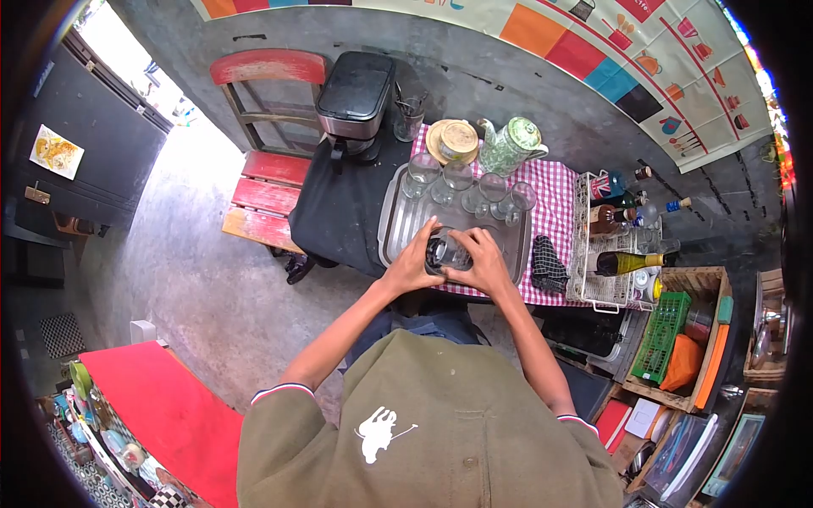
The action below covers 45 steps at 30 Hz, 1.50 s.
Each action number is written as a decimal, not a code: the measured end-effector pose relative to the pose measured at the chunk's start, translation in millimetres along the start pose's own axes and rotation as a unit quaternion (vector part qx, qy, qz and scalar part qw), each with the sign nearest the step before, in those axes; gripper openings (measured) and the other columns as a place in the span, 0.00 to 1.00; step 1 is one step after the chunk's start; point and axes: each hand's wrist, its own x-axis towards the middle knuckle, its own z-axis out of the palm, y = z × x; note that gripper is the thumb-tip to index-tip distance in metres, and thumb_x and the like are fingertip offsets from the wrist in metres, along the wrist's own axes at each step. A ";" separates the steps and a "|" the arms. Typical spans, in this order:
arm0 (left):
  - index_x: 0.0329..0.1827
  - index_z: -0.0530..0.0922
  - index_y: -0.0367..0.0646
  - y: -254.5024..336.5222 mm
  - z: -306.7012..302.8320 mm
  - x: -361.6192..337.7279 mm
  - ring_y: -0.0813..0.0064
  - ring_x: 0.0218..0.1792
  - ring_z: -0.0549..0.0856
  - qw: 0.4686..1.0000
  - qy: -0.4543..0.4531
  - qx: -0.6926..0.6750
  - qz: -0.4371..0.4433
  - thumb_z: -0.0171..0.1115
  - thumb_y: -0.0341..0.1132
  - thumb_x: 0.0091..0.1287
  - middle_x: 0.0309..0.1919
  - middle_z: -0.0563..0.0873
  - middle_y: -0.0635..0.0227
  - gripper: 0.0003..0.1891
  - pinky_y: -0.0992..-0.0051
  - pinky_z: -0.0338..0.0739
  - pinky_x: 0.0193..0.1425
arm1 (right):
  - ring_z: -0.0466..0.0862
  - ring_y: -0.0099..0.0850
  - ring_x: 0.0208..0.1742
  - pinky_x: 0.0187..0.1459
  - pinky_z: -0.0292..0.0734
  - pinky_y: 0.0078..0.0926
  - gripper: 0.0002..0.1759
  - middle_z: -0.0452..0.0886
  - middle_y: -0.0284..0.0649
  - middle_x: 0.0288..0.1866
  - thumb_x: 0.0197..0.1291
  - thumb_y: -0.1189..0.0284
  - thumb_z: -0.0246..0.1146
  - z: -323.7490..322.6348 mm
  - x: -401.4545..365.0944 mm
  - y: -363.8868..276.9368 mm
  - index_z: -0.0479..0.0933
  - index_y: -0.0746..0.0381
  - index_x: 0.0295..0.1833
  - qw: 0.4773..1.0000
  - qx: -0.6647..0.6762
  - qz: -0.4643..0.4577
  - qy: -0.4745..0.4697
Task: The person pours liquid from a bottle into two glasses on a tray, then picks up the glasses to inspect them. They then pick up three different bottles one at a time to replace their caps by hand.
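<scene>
My left hand (412,261) and my right hand (483,264) curl around a clear drinking glass (447,252) from both sides, near the front edge of a metal tray (390,222). Whether the glass rests on the tray or is lifted cannot be made out. Beyond my hands, several more glasses (457,176) stand grouped at the tray's back. A dark checked cloth (548,264) lies crumpled on the red-and-white checked tablecloth (555,199), to the right of my right hand.
Behind the tray stand a green patterned pot (513,146) and a lidded round container (458,138). A black coffee machine (356,93) sits back left, beside a red chair (269,178). At right, a white wire rack (584,245) holds bottles, near a wooden crate (718,284).
</scene>
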 end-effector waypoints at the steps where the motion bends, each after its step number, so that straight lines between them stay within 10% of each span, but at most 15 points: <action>1: 0.83 0.43 0.36 0.0 -0.3 0.1 0.48 0.72 0.72 1.000 -0.003 -0.005 -0.005 0.82 0.32 0.44 0.72 0.69 0.46 0.66 0.59 0.68 0.76 | 0.79 0.44 0.51 0.54 0.77 0.42 0.40 0.78 0.45 0.49 0.40 0.59 0.80 -0.2 -0.1 -0.1 0.80 0.61 0.61 1.000 0.004 0.000 0.001; 45: 0.82 0.47 0.36 2.2 0.8 -2.1 0.47 0.68 0.76 1.000 0.020 0.019 -0.003 0.78 0.43 0.54 0.69 0.72 0.44 0.58 0.58 0.72 0.72 | 0.85 0.51 0.41 0.45 0.82 0.44 0.36 0.79 0.51 0.42 0.42 0.53 0.78 0.5 0.1 -4.7 0.81 0.71 0.50 0.999 0.047 0.019 -0.003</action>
